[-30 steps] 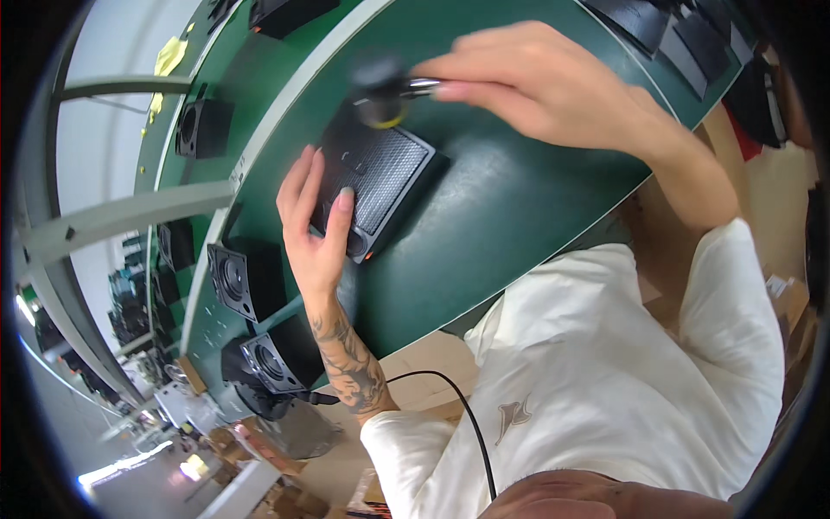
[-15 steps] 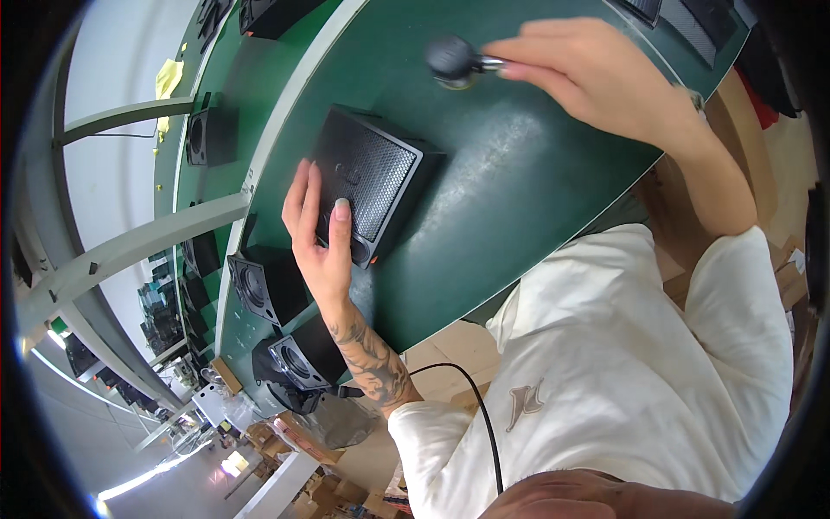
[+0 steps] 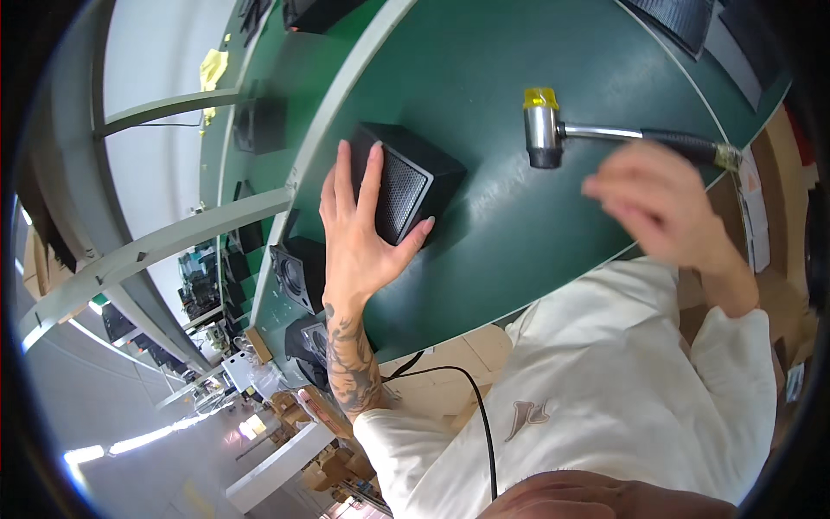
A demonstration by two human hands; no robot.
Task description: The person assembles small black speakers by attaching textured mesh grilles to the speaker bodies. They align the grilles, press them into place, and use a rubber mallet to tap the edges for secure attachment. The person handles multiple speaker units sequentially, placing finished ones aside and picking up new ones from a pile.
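Observation:
A black box speaker (image 3: 402, 195) with a silvery mesh grille lies on the green table, grille upward. My left hand (image 3: 359, 242) spans it, thumb at the near edge and long fingers across the grille, gripping it. A small mallet (image 3: 545, 130) with a yellow face, a black face and a dark-gripped handle lies on the table to the right. Just beside its handle, on the near side, hovers my right hand (image 3: 657, 203); motion smears its fingers, and it is apart from the mallet.
A green work table (image 3: 510, 233) has a pale rail (image 3: 346, 86) along its far left side. More speakers (image 3: 298, 272) stand left of my forearm. Mesh grille panels (image 3: 679, 22) lie at the top right. A black cable (image 3: 458, 369) hangs in front of my shirt.
My right hand has let go of the mallet, which now lies on the table, and has drawn back toward me. My left hand has shifted from the speaker's side to across its grille.

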